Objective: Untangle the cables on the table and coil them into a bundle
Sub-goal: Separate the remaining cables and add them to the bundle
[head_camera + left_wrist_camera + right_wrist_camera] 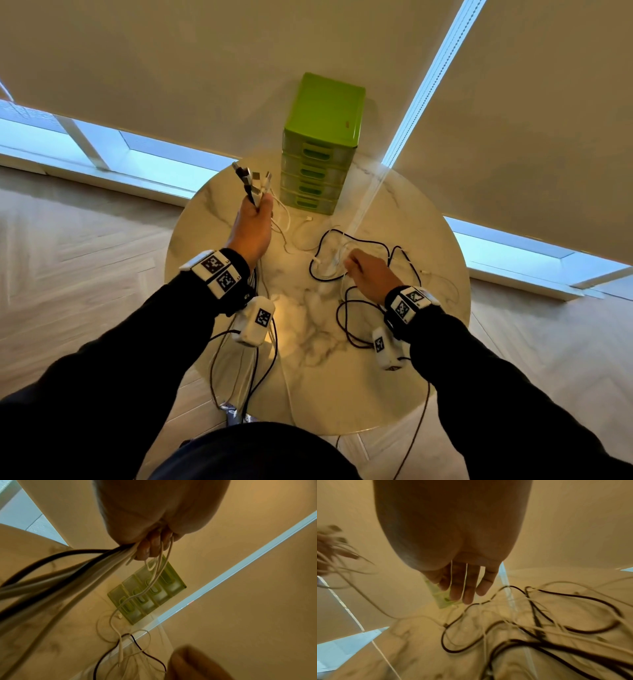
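Observation:
My left hand (255, 219) is raised over the table's left side and grips a bunch of cables (251, 180), black and white, with their plug ends sticking up out of the fist. In the left wrist view the curled fingers (150, 547) clamp the bunch of cables (68, 577), and thin white strands hang down from it. My right hand (368, 272) hovers over the loose tangle at the table's right. Its fingers (467, 585) are straight, with two thin white strands running along them. A black cable (363, 240) (615, 622) loops around it on the tabletop.
The round marble table (308, 377) carries a green drawer unit (325, 116) (149, 595) at its far edge. Cable lengths (239, 377) hang over the near left edge towards the wooden floor. Window blinds close off the back.

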The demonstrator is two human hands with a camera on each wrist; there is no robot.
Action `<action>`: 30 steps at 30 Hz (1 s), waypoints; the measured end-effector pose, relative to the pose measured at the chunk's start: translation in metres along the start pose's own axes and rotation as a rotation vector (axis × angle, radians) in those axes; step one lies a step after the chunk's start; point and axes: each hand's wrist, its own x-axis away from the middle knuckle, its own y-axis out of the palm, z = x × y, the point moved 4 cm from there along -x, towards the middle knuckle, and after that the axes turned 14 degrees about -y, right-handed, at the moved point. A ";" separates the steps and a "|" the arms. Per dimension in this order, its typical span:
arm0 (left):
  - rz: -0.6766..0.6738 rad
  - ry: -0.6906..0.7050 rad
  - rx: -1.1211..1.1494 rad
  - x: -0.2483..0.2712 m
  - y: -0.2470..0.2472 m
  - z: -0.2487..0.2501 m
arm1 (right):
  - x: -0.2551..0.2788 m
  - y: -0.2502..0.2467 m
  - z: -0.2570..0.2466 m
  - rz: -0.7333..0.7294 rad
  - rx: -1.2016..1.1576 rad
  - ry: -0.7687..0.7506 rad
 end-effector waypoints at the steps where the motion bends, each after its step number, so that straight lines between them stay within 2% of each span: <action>1: -0.027 0.015 -0.010 0.004 0.007 0.000 | -0.004 -0.006 -0.012 0.063 -0.040 -0.048; 3: -0.074 0.032 -0.023 0.013 0.022 -0.001 | -0.009 -0.012 -0.038 0.076 -0.130 -0.107; 6: -0.151 0.086 -0.056 0.028 0.047 0.004 | -0.009 -0.007 -0.070 -0.062 -0.172 -0.145; 8: -0.208 0.122 -0.089 0.039 0.064 0.009 | -0.001 -0.006 -0.082 -0.067 -0.213 -0.130; 13: -0.355 0.144 -0.075 0.059 0.103 0.016 | 0.032 -0.037 -0.085 0.162 -0.282 -0.067; 19: -0.515 0.102 -0.087 0.094 0.150 0.013 | 0.085 -0.087 -0.061 0.335 -0.104 -0.023; 23: -0.584 0.093 -0.108 0.117 0.173 0.018 | 0.140 -0.105 -0.016 0.367 -0.022 0.193; 25: -0.642 0.065 -0.095 0.127 0.183 0.016 | 0.175 -0.099 0.024 0.285 0.037 0.388; 28: -0.717 0.004 -0.061 0.142 0.196 0.012 | 0.232 -0.068 0.077 0.094 -0.034 0.684; 30: -0.755 -0.025 -0.073 0.151 0.205 0.005 | 0.255 -0.045 0.088 0.011 -0.083 0.734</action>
